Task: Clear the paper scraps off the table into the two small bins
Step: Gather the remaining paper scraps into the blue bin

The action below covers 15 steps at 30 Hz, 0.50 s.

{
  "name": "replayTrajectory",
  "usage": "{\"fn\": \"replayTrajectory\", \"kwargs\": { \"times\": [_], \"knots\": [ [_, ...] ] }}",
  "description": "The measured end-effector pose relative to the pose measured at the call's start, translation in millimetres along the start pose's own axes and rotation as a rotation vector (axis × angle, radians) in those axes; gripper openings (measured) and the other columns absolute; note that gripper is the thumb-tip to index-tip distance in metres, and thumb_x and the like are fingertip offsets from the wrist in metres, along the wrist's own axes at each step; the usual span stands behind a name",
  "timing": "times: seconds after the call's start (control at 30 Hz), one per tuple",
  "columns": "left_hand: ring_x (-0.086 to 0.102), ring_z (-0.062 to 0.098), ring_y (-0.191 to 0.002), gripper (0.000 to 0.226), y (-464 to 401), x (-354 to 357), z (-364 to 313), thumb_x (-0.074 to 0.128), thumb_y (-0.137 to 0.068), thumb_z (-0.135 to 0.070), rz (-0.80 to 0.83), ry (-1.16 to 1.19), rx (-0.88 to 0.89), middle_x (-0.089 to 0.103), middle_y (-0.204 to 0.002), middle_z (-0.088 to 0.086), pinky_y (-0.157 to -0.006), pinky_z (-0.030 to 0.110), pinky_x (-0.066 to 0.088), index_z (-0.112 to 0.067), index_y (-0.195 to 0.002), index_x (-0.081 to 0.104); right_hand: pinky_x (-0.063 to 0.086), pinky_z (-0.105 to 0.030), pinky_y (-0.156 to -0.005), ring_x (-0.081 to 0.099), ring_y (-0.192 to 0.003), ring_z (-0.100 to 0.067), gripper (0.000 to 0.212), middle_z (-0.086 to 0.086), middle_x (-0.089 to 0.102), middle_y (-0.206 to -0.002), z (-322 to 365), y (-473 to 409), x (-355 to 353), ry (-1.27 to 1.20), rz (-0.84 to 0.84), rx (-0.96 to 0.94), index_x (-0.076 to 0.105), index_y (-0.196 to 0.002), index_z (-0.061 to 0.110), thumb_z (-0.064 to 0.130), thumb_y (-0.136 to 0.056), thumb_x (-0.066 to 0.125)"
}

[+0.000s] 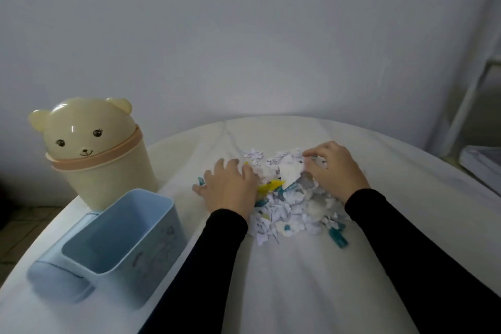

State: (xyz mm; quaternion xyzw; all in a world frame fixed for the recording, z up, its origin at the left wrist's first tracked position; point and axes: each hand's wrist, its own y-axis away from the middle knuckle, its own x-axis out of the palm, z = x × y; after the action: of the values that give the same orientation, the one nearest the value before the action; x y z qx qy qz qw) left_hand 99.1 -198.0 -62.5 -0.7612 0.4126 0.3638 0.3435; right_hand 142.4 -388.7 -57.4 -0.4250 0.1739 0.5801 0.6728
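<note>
A heap of paper scraps [291, 206], mostly white with yellow and teal bits, lies in the middle of the white table [298, 279]. My left hand [230, 187] rests palm down on the heap's left side, fingers spread. My right hand [334, 171] cups the heap's far right side, its fingertips curled on white scraps. At the left stand two bins: a cream bear-shaped bin [95, 149] with its domed lid shut, and nearer to me an open light-blue rectangular bin [116, 247], which looks empty.
The table's curved left edge runs just past the bins, with dark floor [24, 222] below. A white frame and shelf [479, 160] stand at the far right. A plain wall is behind the table.
</note>
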Motion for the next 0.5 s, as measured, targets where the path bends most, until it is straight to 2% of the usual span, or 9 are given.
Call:
{"fn": "replayTrajectory", "kwargs": {
  "times": [0.03, 0.1, 0.17, 0.23, 0.33, 0.4, 0.43, 0.5],
  "knots": [
    [0.034, 0.031, -0.130, 0.045, 2.3, 2.7, 6.1, 0.029, -0.093, -0.046, 0.014, -0.038, -0.049, 0.039, -0.144, 0.003, -0.107, 0.055, 0.020, -0.030, -0.131, 0.049, 0.037, -0.037, -0.101, 0.045, -0.121, -0.023, 0.029, -0.002, 0.053, -0.124, -6.7, 4.2, 0.8, 0.048, -0.014, 0.049, 0.066, -0.115, 0.024, 0.035, -0.090, 0.055],
    [0.025, 0.036, -0.134, 0.057, 2.7, 9.4, 16.8, 0.024, -0.091, -0.056, 0.067, -0.079, -0.153, 0.030, -0.149, 0.011, -0.107, 0.056, 0.019, -0.027, -0.139, 0.040, 0.029, -0.043, -0.108, 0.031, -0.135, -0.025, 0.050, -0.004, 0.038, -0.144, -15.4, 7.7, 2.1, 0.152, 0.051, 0.186, 0.051, -0.133, 0.026, 0.051, -0.090, 0.048],
    [0.027, 0.038, -0.132, 0.061, -1.4, 16.2, 21.8, 0.022, -0.091, -0.058, 0.094, -0.078, -0.186, 0.033, -0.146, 0.014, -0.107, 0.052, 0.021, -0.021, -0.137, 0.041, 0.021, -0.048, -0.111, 0.016, -0.142, -0.029, 0.067, -0.006, 0.021, -0.155, -20.9, 6.7, 5.8, 0.228, 0.157, 0.269, 0.031, -0.146, 0.025, 0.062, -0.090, 0.037],
    [0.037, 0.034, -0.125, 0.054, -4.5, 22.3, 21.1, 0.023, -0.095, -0.052, 0.075, -0.009, -0.082, 0.045, -0.135, 0.013, -0.104, 0.047, 0.028, -0.016, -0.127, 0.049, 0.018, -0.047, -0.113, 0.017, -0.143, -0.028, 0.072, -0.008, 0.020, -0.157, -24.0, 6.1, 10.2, 0.214, 0.214, 0.246, 0.024, -0.149, 0.021, 0.063, -0.091, 0.032],
    [0.053, 0.030, -0.102, 0.043, 1.5, 21.2, 13.2, 0.029, -0.098, -0.041, 0.053, 0.144, 0.117, 0.062, -0.104, 0.008, -0.088, 0.037, 0.041, -0.014, -0.094, 0.062, 0.028, -0.038, -0.113, 0.038, -0.135, -0.022, 0.064, -0.005, 0.040, -0.149, -25.2, 9.2, 10.2, -0.037, 0.231, 0.161, 0.038, -0.144, 0.019, 0.057, -0.093, 0.038],
    [0.056, 0.026, -0.083, 0.042, 2.8, 12.4, 10.2, 0.035, -0.098, -0.037, -0.024, 0.267, 0.148, 0.063, -0.082, 0.007, -0.072, 0.032, 0.042, -0.013, -0.077, 0.062, 0.037, -0.031, -0.105, 0.051, -0.124, -0.017, 0.053, -0.001, 0.054, -0.138, -22.5, 10.8, 7.6, -0.130, 0.165, 0.090, 0.053, -0.134, 0.019, 0.052, -0.093, 0.044],
    [0.056, 0.024, -0.080, 0.040, 0.5, 7.4, 10.3, 0.039, -0.097, -0.035, -0.093, 0.342, 0.160, 0.064, -0.079, 0.006, -0.071, 0.031, 0.042, -0.012, -0.076, 0.064, 0.039, -0.030, -0.101, 0.054, -0.119, -0.016, 0.047, 0.000, 0.058, -0.132, -20.5, 9.8, 5.5, -0.131, 0.100, 0.062, 0.058, -0.127, 0.019, 0.049, -0.093, 0.045],
    [0.059, 0.020, -0.086, 0.033, -10.9, 0.0, 10.6, 0.044, -0.094, -0.030, -0.217, 0.476, 0.192, 0.069, -0.085, 0.003, -0.078, 0.030, 0.044, -0.012, -0.083, 0.070, 0.040, -0.031, -0.098, 0.054, -0.115, -0.017, 0.038, 0.001, 0.060, -0.125, -19.9, 2.4, 2.7, -0.099, -0.032, 0.036, 0.063, -0.116, 0.019, 0.045, -0.093, 0.047]
  ]
}}
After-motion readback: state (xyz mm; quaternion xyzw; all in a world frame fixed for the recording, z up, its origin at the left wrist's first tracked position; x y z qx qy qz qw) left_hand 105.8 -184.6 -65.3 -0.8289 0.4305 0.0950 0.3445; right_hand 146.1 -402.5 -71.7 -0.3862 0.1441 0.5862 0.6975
